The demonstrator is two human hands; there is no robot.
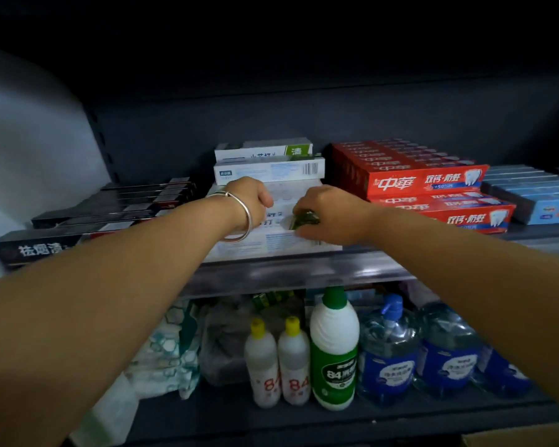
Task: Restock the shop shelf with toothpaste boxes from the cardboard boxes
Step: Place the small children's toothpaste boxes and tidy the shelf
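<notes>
White toothpaste boxes [281, 233] lie in a stack at the middle of the dark shop shelf [304, 269], with two more white boxes [268, 171] piled behind them. My left hand [250, 196], with a silver bangle on its wrist, grips the left part of the front white boxes with curled fingers. Over their right part, my right hand [328, 214] has fingers curled on a box with a green patch.
Black toothpaste boxes [110, 217] fill the shelf's left side, red ones [410, 179] stack at the right, and blue ones [536, 195] lie at the far right. Cleaner bottles [334, 350] and blue jugs [388, 353] stand on the lower shelf. A cardboard corner [523, 437] shows bottom right.
</notes>
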